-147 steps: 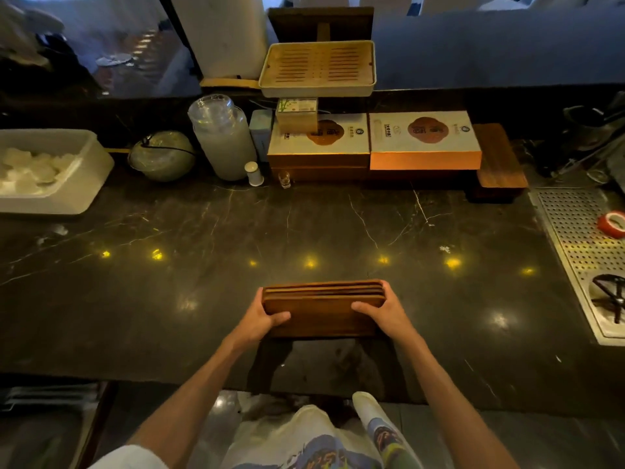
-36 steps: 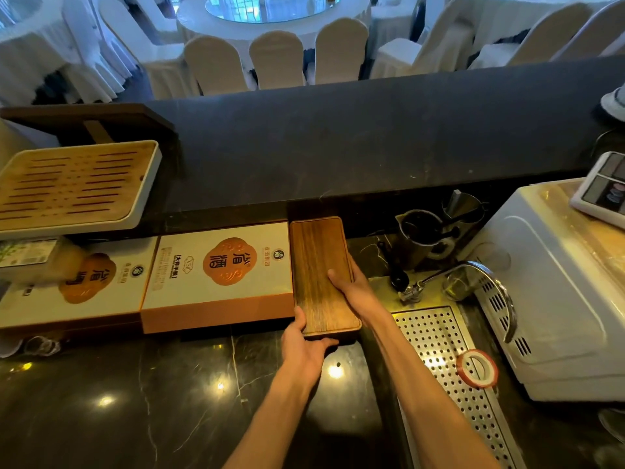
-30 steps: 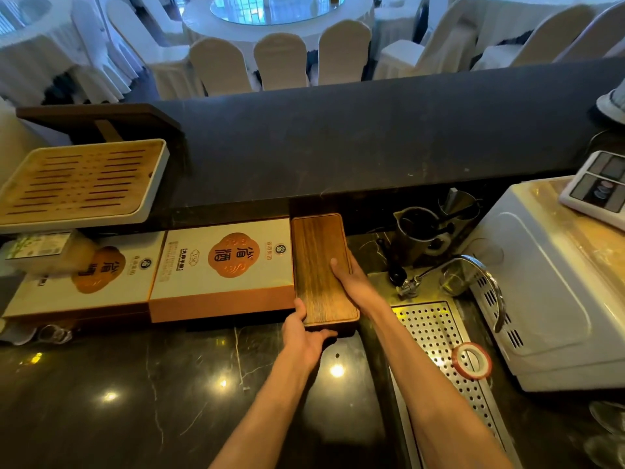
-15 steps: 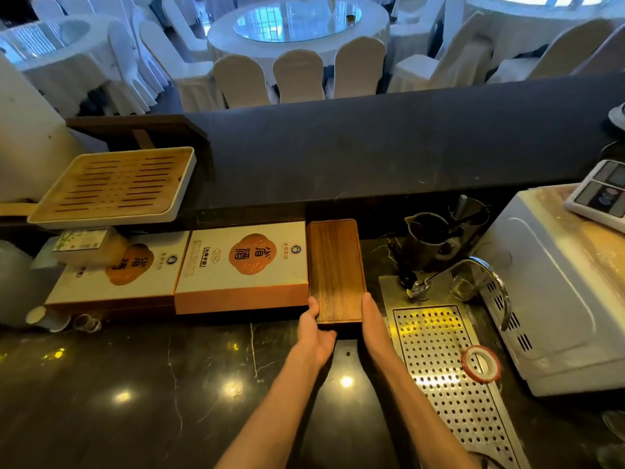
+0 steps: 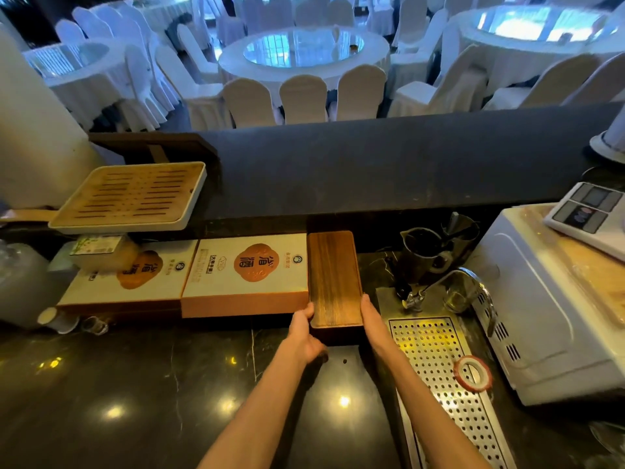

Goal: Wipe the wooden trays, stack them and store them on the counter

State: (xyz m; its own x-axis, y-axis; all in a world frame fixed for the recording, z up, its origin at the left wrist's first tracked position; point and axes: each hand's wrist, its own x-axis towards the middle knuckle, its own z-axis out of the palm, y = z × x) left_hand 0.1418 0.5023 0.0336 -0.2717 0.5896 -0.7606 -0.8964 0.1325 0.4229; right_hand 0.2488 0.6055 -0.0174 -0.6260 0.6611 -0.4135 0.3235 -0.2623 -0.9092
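Observation:
A stack of dark wooden trays (image 5: 334, 279) lies lengthwise on the black marble counter (image 5: 135, 394), pushed against the back ledge and flush with an orange and white gift box (image 5: 247, 275). My left hand (image 5: 304, 330) presses against the stack's near left corner. My right hand (image 5: 372, 319) lies flat along its near right side. Both hands touch the stack, fingers extended rather than wrapped around it.
A second gift box (image 5: 132, 279) and a slatted bamboo tray (image 5: 132, 198) sit to the left. Right of the stack are a perforated steel drain board (image 5: 449, 384) with a tap (image 5: 439, 286), a red tape roll (image 5: 472, 372), metal jugs (image 5: 426, 248) and a white appliance (image 5: 554, 292).
The stack went from the counter's front edge to the back beside the gift box. In the last second my right hand slid off its top to its right side; the view tilted up.

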